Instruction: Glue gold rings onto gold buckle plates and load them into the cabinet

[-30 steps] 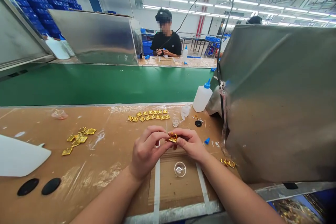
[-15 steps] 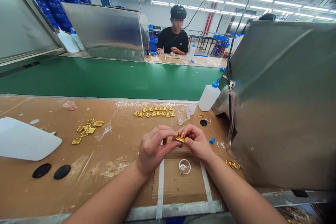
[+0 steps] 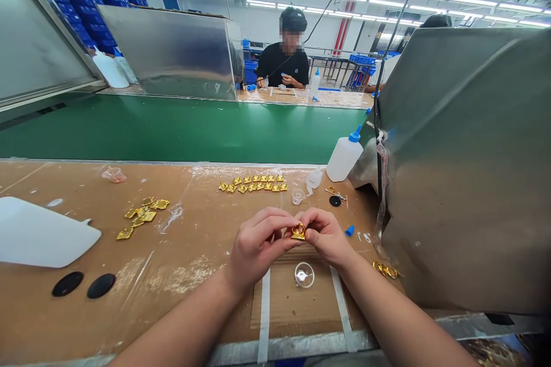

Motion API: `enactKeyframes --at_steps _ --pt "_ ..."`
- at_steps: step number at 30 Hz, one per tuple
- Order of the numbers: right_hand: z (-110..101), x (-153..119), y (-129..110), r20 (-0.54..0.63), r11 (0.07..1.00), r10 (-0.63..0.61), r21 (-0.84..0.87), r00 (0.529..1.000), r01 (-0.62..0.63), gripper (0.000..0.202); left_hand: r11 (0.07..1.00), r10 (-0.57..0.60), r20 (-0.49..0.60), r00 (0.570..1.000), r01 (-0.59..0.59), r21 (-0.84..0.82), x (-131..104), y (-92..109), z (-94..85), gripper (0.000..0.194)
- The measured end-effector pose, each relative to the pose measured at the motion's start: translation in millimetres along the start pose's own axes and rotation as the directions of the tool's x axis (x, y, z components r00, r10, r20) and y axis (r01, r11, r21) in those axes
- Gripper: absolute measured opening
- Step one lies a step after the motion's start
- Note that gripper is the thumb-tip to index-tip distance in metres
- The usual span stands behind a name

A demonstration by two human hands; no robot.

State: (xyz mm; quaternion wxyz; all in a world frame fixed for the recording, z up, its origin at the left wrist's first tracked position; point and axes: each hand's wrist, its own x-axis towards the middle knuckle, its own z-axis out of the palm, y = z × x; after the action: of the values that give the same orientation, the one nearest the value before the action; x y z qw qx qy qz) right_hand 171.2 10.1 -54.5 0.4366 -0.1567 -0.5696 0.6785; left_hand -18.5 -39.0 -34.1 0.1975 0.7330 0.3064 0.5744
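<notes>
"What's on the bench (image 3: 206,241)?"

"At its near edge, a cardboard pad (image 3: 297,315). Just above that, the left hand (image 3: 258,241) and the right hand (image 3: 329,238) both have fingertips pinched on one gold piece (image 3: 298,237), a squarish base with a ring (image 3: 294,230) upright on it."

"How far along is it?"

"Partway, I'd judge. The two rows (image 3: 259,186) of gold near the far edge look set aside as done, though I can't make out whether each carries a ring. The loose pile (image 3: 138,221) on the left and the spare rings (image 3: 390,271) at the right look like what's left. The one in the fingers isn't set down yet."

"Counts, biggest first?"

"One upright white bottle (image 3: 344,159) at the back right. Three black discs: two at the left (image 3: 101,286), one near the bottle (image 3: 334,201). One clear cup (image 3: 305,275) on the pad. Fourteen pieces in the rows, six behind eight. About eight in the pile; they overlap. Roughly four spare rings, overlapping too."
</notes>
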Motion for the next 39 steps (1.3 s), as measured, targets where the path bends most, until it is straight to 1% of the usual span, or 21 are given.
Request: enactKeyframes --at_steps 3,6,9,11,14,16,18,20,23,25,28,34,39 --pt "1 0 -1 0.014 1.0 -0.006 0.011 1.0 0.006 0.032 1.0 -0.018 0.004 1.0 0.018 -0.023 1 2 0.7 0.023" --pt "1 1 -1 -0.013 1.0 -0.007 -0.007 1.0 0.007 0.037 0.999 -0.038 0.006 0.999 0.039 -0.023 2 4 0.7 0.021" --pt "2 0 0 -0.026 1.0 -0.02 -0.021 0.999 0.019 0.037 0.999 -0.035 0.003 0.999 0.035 -0.013 1 4 -0.1 0.024" --pt "2 0 0 -0.026 0.999 -0.028 -0.024 0.999 0.027 0.036 1.0 0.001 0.003 1.0 -0.001 -0.003 1 2 -1.2 0.029" --pt "2 0 0 -0.03 0.999 -0.038 -0.028 0.999 0.037 0.035 0.994 0.103 0.029 0.994 -0.104 0.026 1 0 -4.1 0.034" --pt "2 1 0 -0.037 0.999 -0.043 -0.027 0.998 0.042 0.034 0.986 0.147 0.054 0.988 -0.15 0.073 1 0 -6.2 0.033" --pt "2 1 -1 -0.036 0.998 -0.055 -0.025 0.998 0.055 0.031 0.978 0.159 0.071 0.985 -0.167 0.126 1 0 -7.8 0.031" --pt "1 0 0 -0.033 0.997 -0.07 -0.022 0.997 0.069 0.028 0.976 0.155 0.061 0.986 -0.163 0.145 1 1 -8.7 0.032" --pt "1 1 1 -0.027 0.998 -0.062 -0.02 0.998 0.062 0.028 0.979 0.145 0.045 0.988 -0.15 0.139 2 2 -9.2 0.039" --pt "0 1 1 -0.028 0.999 -0.05 -0.019 0.998 0.05 0.028 0.98 0.132 0.069 0.989 -0.141 0.142 3 2 -9.4 0.043" --pt "-1 1 1 -0.034 0.999 -0.052 -0.016 0.998 0.052 0.027 0.987 0.098 0.089 0.991 -0.108 0.119 5 3 -9.6 0.038" --pt "-1 1 0 -0.035 0.999 -0.05 -0.017 0.998 0.05 0.027 0.994 0.051 0.044 0.998 -0.055 0.095 7 6 -8.6 0.025" --pt "-1 1 1 -0.045 0.999 -0.03 -0.036 0.999 0.028 0.029 0.996 -0.002 0.037 0.999 -0.001 0.088 6 5 -8.9 0.024"
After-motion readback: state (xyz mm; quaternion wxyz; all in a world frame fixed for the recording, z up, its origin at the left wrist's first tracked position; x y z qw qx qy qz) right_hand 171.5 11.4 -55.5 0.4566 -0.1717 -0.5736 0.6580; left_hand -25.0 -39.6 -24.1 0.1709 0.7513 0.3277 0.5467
